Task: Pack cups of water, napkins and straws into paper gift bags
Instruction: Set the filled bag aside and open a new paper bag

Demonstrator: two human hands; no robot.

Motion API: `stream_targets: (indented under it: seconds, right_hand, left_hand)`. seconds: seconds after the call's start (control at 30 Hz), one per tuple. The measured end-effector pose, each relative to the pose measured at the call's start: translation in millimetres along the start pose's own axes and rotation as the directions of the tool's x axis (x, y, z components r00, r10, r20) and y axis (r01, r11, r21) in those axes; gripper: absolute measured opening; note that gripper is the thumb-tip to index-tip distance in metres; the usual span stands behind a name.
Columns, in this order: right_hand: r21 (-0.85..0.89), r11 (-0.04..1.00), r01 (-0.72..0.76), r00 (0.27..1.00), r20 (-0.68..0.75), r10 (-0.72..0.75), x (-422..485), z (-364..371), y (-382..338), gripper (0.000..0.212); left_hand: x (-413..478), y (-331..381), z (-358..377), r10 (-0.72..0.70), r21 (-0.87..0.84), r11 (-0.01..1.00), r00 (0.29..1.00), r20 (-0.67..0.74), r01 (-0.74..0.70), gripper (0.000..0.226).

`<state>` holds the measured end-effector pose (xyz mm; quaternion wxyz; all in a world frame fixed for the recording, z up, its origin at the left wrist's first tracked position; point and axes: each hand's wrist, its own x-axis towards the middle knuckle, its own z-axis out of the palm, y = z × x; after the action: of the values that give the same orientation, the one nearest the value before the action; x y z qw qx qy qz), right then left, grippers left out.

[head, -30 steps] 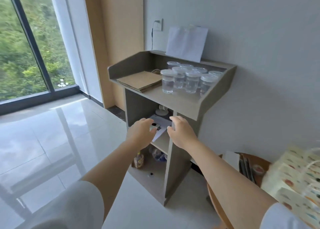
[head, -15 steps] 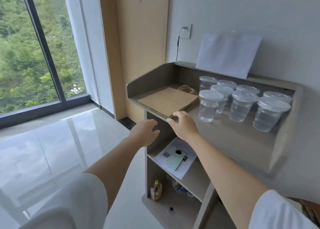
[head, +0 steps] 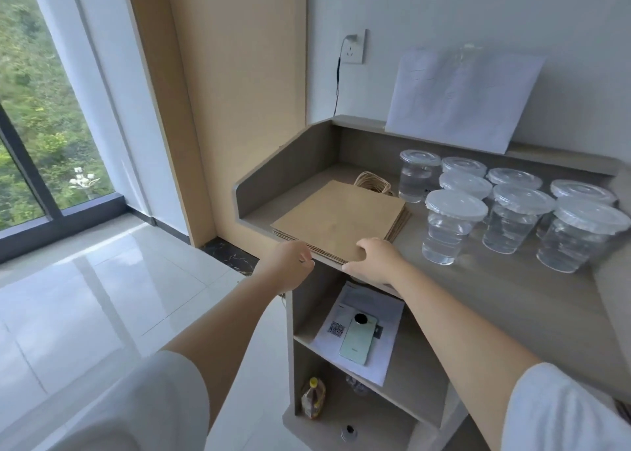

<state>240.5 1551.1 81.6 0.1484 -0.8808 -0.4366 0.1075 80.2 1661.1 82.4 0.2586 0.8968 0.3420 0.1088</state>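
Note:
A flat stack of brown paper gift bags lies on the left part of the grey stand's top, twine handles at its far end. My right hand pinches the stack's near right corner, thumb under the edge and fingers on top. At the near left edge of the stack, my left hand touches the bags with curled fingers. Several lidded clear cups of water stand in rows to the right of the bags. No napkins or straws are in view.
A white sheet leans on the wall behind the cups. The shelf below holds a green phone on a paper. A bottle stands on the bottom shelf. Glossy floor and a big window are at left.
I have stepped closer to the stand. Both hands rose from the lower shelf opening to the near edge of the bag stack, and my right hand took hold of its corner.

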Motion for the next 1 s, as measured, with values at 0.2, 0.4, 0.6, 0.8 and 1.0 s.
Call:
stream_targets:
  seconds: [0.2, 0.4, 0.6, 0.8, 1.0]
  right_hand:
    - [-0.026, 1.000, 0.012, 0.992, -0.124, -0.015, -4, -12, -9, 0.038]
    - [-0.155, 0.981, 0.120, 0.733, -0.652, -0.193, -34, -3, -8, 0.019]
    - [-0.501, 0.844, 0.190, 0.506, -0.687, -0.522, -102, 19, 10, 0.030]
    - [-0.016, 0.988, -0.153, 0.829, -0.547, 0.119, -181, 41, 13, 0.054]
    - [0.928, 0.321, -0.188, 0.623, -0.140, 0.770, -193, 0, -22, 0.056]
  left_hand:
    - [22, -15, -10, -0.057, -0.497, 0.866, 0.998, 0.017, 0.058, 0.019]
    - [37, -23, -33, -0.102, -0.900, 0.182, 0.918, 0.383, 0.395, 0.066]
    - [33, -35, -38, 0.157, -0.807, 0.106, 0.792, 0.590, 0.580, 0.051]
    - [-14, 11, 0, 0.280, -0.853, 0.410, 0.845, 0.456, 0.324, 0.020]
    - [-89, 29, 59, 0.450, -0.750, 0.630, 0.882, 0.138, -0.204, 0.021]
